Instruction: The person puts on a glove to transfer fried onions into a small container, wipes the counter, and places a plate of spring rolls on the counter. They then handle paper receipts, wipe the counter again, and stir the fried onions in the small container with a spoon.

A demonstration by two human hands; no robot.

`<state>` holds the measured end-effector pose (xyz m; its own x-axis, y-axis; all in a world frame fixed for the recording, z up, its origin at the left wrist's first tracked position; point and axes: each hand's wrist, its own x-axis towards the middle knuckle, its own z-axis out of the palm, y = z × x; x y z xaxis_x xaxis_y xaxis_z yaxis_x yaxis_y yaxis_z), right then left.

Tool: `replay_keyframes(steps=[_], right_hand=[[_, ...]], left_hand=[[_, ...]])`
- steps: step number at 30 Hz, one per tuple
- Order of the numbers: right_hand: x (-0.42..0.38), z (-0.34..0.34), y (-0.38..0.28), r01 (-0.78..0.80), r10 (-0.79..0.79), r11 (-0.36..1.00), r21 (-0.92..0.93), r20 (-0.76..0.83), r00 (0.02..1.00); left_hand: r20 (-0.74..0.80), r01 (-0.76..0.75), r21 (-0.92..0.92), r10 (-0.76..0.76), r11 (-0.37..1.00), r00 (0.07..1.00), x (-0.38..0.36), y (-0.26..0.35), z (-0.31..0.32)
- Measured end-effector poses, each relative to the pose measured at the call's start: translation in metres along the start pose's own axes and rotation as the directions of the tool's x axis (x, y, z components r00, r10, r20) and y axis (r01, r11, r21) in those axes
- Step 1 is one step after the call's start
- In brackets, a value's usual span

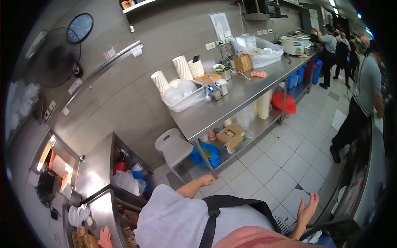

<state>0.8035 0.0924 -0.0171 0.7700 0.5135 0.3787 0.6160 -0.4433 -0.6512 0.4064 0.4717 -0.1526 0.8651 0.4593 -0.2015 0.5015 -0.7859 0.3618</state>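
Observation:
Below the steel table, my left hand [205, 180] hangs over the tiled floor with its fingers curled in; whether anything is inside is too small to make out. It is nearest to a table leg and a blue bag [205, 154] on the low shelf. My right hand [307, 207] is at the lower right, fingers apart and empty, above the tiles near a floor drain [283, 225]. The long steel table [198, 124] carries a white bin [188, 101], stacks of paper cups [182, 67] and a cardboard box [242, 63].
A grey plastic chair [173, 148] stands at the table's near end. Steel counters [96, 165] are at the left. A person [368, 82] stands at a counter on the right, and several people are farther back. A red bag [283, 103] hangs under the table.

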Motion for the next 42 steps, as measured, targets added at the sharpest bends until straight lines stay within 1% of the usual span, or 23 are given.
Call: replay_keyframes(steps=[2, 3, 4, 5, 6, 7, 8, 9, 10, 11, 12, 14, 16, 17, 18, 22, 25, 26, 28, 34, 38, 40, 42], right_hand=[[0.023, 0.030, 0.005, 0.079, -0.079, 0.997, -0.015, 0.019, 0.997], [0.030, 0.042, 0.002, 0.135, -0.134, 0.991, -0.013, 0.046, 0.990], [0.038, 0.055, -0.003, 0.189, -0.188, 0.982, -0.016, 0.081, 0.979], [0.046, 0.063, -0.020, 0.262, -0.258, 0.965, -0.023, 0.104, 0.960], [0.054, 0.070, -0.040, 0.203, -0.217, 0.976, 0.081, 0.224, 0.950], [0.063, 0.089, -0.049, 0.319, -0.352, 0.931, 0.176, 0.215, 0.911], [0.069, 0.103, -0.063, 0.378, -0.425, 0.901, 0.213, 0.262, 0.867], [0.077, 0.109, -0.090, 0.302, -0.424, 0.892, 0.337, 0.385, 0.820], [0.083, 0.122, -0.107, 0.302, -0.458, 0.873, 0.382, 0.434, 0.776], [0.088, 0.130, -0.128, 0.314, -0.461, 0.880, 0.357, 0.479, 0.747], [0.096, 0.138, -0.149, 0.331, -0.471, 0.879, 0.344, 0.510, 0.720], [0.114, 0.153, -0.180, 0.359, -0.516, 0.853, 0.378, 0.514, 0.685], [0.135, 0.166, -0.216, 0.438, -0.586, 0.809, 0.392, 0.481, 0.652], [0.147, 0.173, -0.230, 0.484, -0.602, 0.799, 0.357, 0.463, 0.651], [0.163, 0.183, -0.240, 0.542, -0.631, 0.775, 0.326, 0.446, 0.635], [0.210, 0.200, -0.303, 0.638, -0.706, 0.708, 0.302, 0.295, 0.644], [0.224, 0.197, -0.343, 0.644, -0.715, 0.698, 0.314, 0.249, 0.653], [0.227, 0.197, -0.357, 0.671, -0.747, 0.662, 0.334, 0.225, 0.625], [0.231, 0.200, -0.377, 0.698, -0.780, 0.622, 0.354, 0.206, 0.591], [0.257, 0.200, -0.431, 0.809, -0.899, 0.438, 0.392, 0.167, 0.405], [0.279, 0.201, -0.470, 0.875, -0.950, 0.311, 0.372, 0.095, 0.297], [0.286, 0.194, -0.497, 0.891, -0.960, 0.279, 0.359, 0.091, 0.264], [0.302, 0.197, -0.522, 0.905, -0.969, 0.248, 0.345, 0.085, 0.232]], left_hand=[[-0.229, 0.016, 0.000, -0.016, 1.000, 0.973, -0.057, -0.046, 0.033], [0.025, 0.415, -0.192, -0.419, 0.889, 0.908, -0.065, -0.027, 0.013], [0.343, 0.760, -0.257, -0.679, 0.597, 0.649, -0.073, 0.008, -0.017], [0.269, 0.536, -0.386, -0.464, 0.750, 0.844, -0.086, -0.021, -0.003], [0.338, 0.669, -0.291, -0.581, 0.684, 0.741, -0.090, -0.048, 0.017], [0.248, 0.445, 0.018, -0.435, 0.895, 0.865, -0.098, -0.066, 0.018], [-0.015, 0.594, 0.089, -0.596, 0.799, 0.803, -0.104, -0.083, 0.034], [-0.132, 0.545, -0.013, -0.541, 0.839, 0.830, -0.108, -0.090, 0.024], [-0.141, 0.685, -0.077, -0.688, 0.724, 0.712, -0.102, -0.091, 0.008], [-0.118, 0.675, -0.364, -0.751, 0.641, 0.650, -0.100, -0.073, -0.023], [-0.240, 0.641, -0.343, -0.724, 0.687, 0.647, -0.096, -0.068, -0.044], [-0.173, 0.562, -0.596, -0.776, 0.573, 0.607, -0.086, -0.090, -0.065], [-0.268, 0.429, -0.673, -0.739, 0.603, 0.618, -0.073, -0.106, -0.084], [-0.202, 0.365, -0.793, -0.776, 0.488, 0.598, -0.063, -0.109, -0.097], [-0.328, 0.380, -0.666, -0.709, 0.642, 0.624, -0.053, -0.147, -0.082], [-0.185, 0.315, -0.868, -0.838, 0.385, 0.513, 0.006, -0.147, -0.132], [-0.163, 0.325, -0.870, -0.838, 0.371, 0.521, 0.039, -0.141, -0.158], [-0.186, 0.312, -0.866, -0.831, 0.391, 0.524, 0.047, -0.150, -0.160], [-0.051, 0.282, -0.940, -0.894, 0.194, 0.446, 0.058, -0.169, -0.156], [-0.087, 0.246, -0.955, -0.950, 0.165, 0.300, 0.064, -0.186, -0.162], [-0.068, 0.227, -0.960, -0.920, 0.166, 0.386, 0.049, -0.173, -0.180], [-0.088, 0.064, -0.989, -0.881, 0.133, 0.466, 0.048, -0.175, -0.180], [-0.082, 0.103, -0.984, -0.890, 0.143, 0.449, 0.052, -0.187, -0.177]])
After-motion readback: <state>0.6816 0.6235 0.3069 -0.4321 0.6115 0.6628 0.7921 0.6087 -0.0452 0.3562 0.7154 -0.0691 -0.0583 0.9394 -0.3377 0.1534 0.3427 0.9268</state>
